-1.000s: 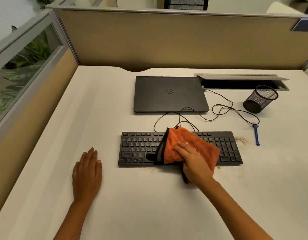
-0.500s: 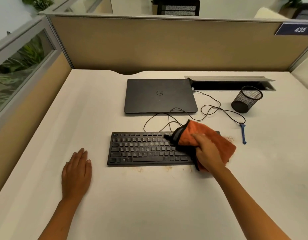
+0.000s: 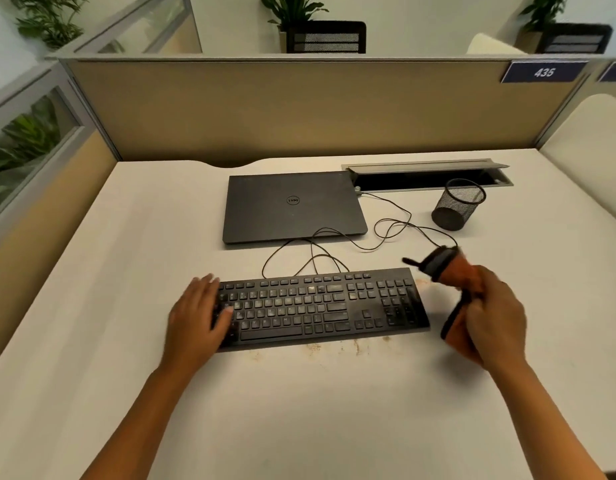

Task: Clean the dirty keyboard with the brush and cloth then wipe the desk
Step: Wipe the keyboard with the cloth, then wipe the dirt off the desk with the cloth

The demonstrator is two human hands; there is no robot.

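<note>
While our left hand (image 3: 195,315) lies flat on the black plastic keyboard (image 3: 320,306), likely steadying it mid-bench, our right hand (image 3: 493,317) grips the bunched orange cloth (image 3: 453,271) just beside it.

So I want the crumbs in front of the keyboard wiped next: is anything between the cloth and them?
Nothing visible: the cloth in the right hand is beside the keyboard, with bare desk between it and the crumbs.

Tan cubicle partition (image 3: 299,109) behind, glass side panel (image 3: 29,140) left, plants (image 3: 292,8), chairs (image 3: 325,38) beyond.
</note>
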